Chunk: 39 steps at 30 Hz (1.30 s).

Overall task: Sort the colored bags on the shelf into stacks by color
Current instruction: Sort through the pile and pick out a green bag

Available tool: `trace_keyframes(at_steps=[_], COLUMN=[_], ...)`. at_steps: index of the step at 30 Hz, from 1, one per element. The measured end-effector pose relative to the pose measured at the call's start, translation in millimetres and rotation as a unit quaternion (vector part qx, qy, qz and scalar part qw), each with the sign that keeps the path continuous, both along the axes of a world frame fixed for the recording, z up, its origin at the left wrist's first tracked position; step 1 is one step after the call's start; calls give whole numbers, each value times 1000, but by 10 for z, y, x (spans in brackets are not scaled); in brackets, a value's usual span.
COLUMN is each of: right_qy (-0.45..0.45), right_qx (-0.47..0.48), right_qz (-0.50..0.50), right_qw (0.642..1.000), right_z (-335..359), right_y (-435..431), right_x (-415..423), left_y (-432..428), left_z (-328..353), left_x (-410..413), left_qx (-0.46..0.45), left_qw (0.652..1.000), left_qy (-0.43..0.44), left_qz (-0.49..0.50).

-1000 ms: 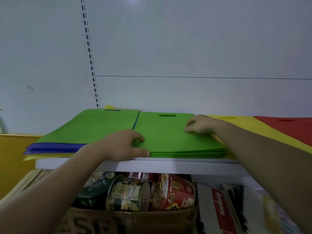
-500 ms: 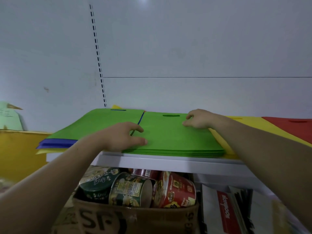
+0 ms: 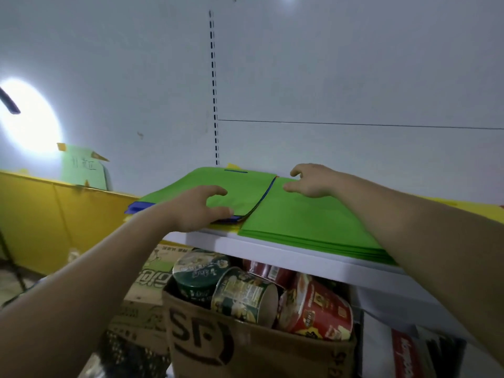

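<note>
On the shelf (image 3: 272,248), the top green bag (image 3: 240,186) of the mixed left pile lies just beside the green stack (image 3: 305,216), with a blue bag (image 3: 139,207) directly under it. To move it well, I think the thumb should lift only this one sheet at the front corner, then slide it flat onto the stack. The left hand (image 3: 196,208) curls over that corner, thumb at the edge, but I cannot tell if it pinches; the right hand (image 3: 313,181) is relaxed and holds nothing, fingertips at the stack's far part.
</note>
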State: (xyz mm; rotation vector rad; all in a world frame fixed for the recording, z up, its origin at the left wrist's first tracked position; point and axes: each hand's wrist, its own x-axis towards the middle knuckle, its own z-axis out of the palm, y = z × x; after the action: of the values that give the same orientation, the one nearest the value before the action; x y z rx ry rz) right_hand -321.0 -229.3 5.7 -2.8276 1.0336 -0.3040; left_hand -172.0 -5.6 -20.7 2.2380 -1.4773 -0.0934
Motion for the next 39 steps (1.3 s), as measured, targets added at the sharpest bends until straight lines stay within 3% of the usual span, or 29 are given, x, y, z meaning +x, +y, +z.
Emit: trace_keyframes(at_steps=[10,19,26,33,39], right_qy=[9,14,19,44,0], right_qx=[1,26,27,11,57], right_qz=[-27,-146,-210,-222,-270], right_qw=[1000,989,977,974,961], right_z=[31,-126,-200,-260,-193], right_y=[293,572,681,589,552], right_x=[724,1338,1426,1438,1442], left_y=[290,369,242,172,166], left_z=[-16,-4,-121,-182,-189], left_x=[940,1894,2013,1983,1953], left_qx=[-10,20,4,48,50], left_qw=[999,1000,998,996,996], left_qy=[8,12,54,62,67], left_qz=[37,-10,-44,-42,-41])
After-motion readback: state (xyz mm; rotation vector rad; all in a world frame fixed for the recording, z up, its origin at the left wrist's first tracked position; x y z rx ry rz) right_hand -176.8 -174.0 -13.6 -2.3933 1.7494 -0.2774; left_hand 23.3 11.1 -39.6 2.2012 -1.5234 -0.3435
